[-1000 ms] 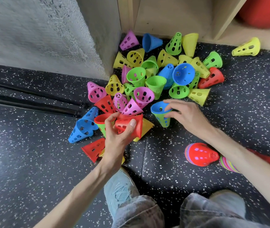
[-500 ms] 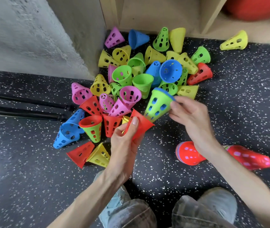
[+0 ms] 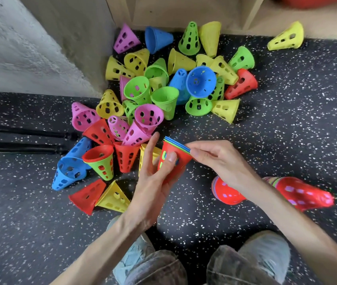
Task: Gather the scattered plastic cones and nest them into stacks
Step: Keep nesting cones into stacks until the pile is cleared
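the green-and-blue cone the right hand (image 3: pixel 223 159) was lifting half a second ago now sits inside the red cone (image 3: pixel 172 161), only green and blue rims showing at its mouth. left hand (image 3: pixel 153 179) cups the red cone from below, thumb across its wall, just above the floor (image 3: pixel 286 130) near the pile (image 3: pixel 163 89). right fingers pinch the rims, seating them. so one more nest is made; two stacks (image 3: pixel 228 192) lie by the right wrist, and many cones remain loose.
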